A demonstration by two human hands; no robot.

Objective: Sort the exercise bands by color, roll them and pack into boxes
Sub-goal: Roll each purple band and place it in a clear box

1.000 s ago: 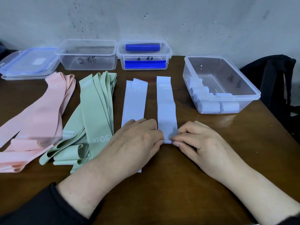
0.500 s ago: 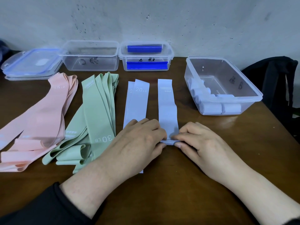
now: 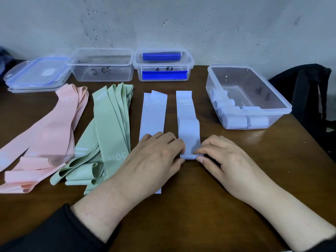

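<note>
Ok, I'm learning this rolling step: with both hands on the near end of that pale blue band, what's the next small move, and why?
Probably roll the tucked end forward another turn. The left hand and right hand pinch only a small fold at the near end of the pale blue band, and the rest lies flat on the table.

Brown wooden table (image 3: 190, 215), speckled grey wall (image 3: 163, 20), black bag (image 3: 309, 91) at right edge.

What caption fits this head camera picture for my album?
Both hands, left and right, pinch the near end of a lilac band, starting a roll, beside a box of finished rolls.
</note>
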